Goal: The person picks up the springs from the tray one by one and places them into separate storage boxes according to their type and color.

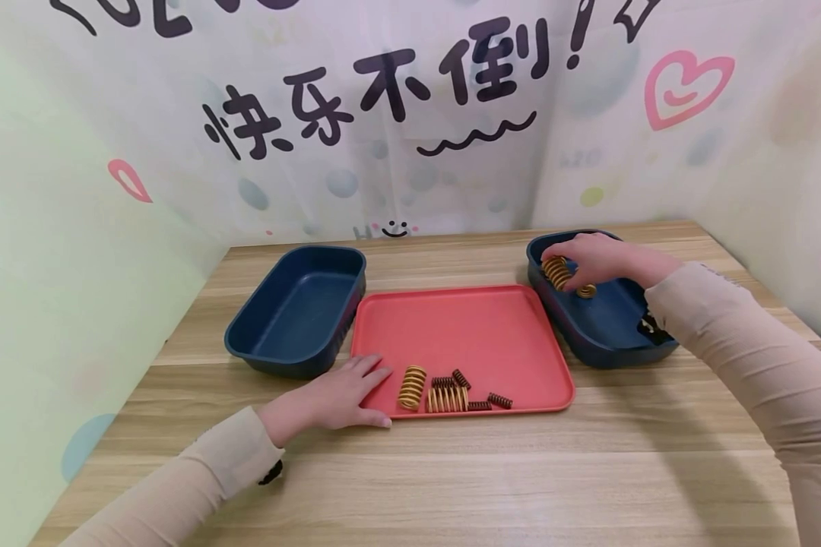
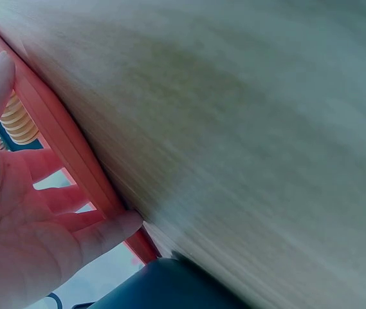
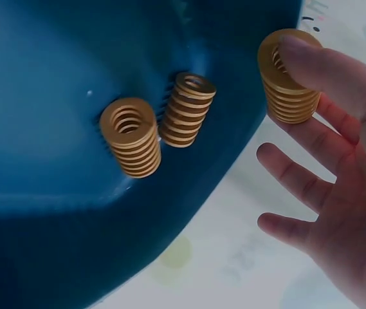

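So the right hand (image 1: 591, 258) is pinching a gold spring (image 1: 556, 272) between thumb and fingers at the far-left side of the right bin (image 1: 612, 355), while the left hand (image 1: 345, 395) is resting, fingers extended, on the near-left corner of the red tray (image 1: 451, 327). Sorting seems to be the job, and it's looking part done — two other gold springs (image 3: 137, 154) are lying in the right bin, though whether the pinched one is going in or coming out, I'm not telling from this. Counting up, the tray is holding two large gold coils (image 1: 413, 387) and apparently four small dark springs (image 1: 499, 400), probably all waiting — no spring is showing in the left bin (image 1: 294, 308)
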`<state>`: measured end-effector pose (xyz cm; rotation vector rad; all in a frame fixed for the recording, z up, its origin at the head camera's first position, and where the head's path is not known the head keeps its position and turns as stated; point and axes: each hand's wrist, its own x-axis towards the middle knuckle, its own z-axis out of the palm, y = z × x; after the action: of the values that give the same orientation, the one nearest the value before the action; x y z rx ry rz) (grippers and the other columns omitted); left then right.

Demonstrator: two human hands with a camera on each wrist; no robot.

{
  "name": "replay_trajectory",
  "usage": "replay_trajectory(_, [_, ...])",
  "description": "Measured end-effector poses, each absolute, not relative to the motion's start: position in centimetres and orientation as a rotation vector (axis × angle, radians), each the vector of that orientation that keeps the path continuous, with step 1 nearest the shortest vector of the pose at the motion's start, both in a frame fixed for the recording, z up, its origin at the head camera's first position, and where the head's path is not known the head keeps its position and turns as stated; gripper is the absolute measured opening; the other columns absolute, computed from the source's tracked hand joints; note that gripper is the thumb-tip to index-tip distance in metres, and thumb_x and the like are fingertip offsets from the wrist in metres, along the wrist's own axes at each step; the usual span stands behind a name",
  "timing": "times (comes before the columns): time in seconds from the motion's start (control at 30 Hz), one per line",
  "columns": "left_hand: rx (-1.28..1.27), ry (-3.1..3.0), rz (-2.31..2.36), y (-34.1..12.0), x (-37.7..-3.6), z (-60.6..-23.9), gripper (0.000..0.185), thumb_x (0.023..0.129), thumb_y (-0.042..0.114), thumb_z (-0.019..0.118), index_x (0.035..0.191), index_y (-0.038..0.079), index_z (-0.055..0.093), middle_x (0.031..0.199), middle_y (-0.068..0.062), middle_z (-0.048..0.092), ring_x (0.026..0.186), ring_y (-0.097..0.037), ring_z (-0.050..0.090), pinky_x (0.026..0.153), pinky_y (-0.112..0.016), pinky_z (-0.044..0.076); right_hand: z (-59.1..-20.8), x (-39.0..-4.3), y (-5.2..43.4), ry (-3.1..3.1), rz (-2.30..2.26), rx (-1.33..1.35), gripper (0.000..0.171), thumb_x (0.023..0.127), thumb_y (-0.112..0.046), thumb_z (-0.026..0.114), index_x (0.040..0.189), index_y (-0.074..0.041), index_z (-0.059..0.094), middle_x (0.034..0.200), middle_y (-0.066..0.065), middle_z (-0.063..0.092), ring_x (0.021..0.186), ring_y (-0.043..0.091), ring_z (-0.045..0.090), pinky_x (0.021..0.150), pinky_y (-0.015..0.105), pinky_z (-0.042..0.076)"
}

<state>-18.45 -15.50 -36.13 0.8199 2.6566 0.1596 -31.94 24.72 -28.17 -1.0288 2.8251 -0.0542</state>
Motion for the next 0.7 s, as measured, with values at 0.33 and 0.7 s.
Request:
replay_trajectory(0.33, [0.813, 2.649, 0.144, -15.5, -18.5, -36.1, 0.081, 0.081, 0.058, 0.056, 0.143, 0.011, 0.032, 0.149, -0.016, 0.023, 0.135, -0.04, 0.022, 0.106, -0.05, 0.025, -29.2, -33.2, 25.9, 2.834, -0.06, -0.94, 0.053, 0.075, -0.023, 0.074, 0.121, -0.005, 0.054, 0.105, 0.013, 0.062, 0.09, 0.03, 0.057, 0.078, 0.048, 0.045])
replay_trajectory(0.7, [0.815, 2.651, 0.148, -15.5, -18.5, -36.1, 0.081, 0.081, 0.059, 0.056, 0.143, 0.011, 0.032, 0.149, -0.016, 0.023, 0.134, -0.04, 0.022, 0.106, -0.05, 0.026, -29.4, -33.7, 26.3, 2.83, -0.055, -0.838, 0.055, 0.075, -0.028, 0.073, 0.121, -0.005, 0.053, 0.102, 0.014, 0.062, 0.09, 0.029, 0.055, 0.077, 0.05, 0.044])
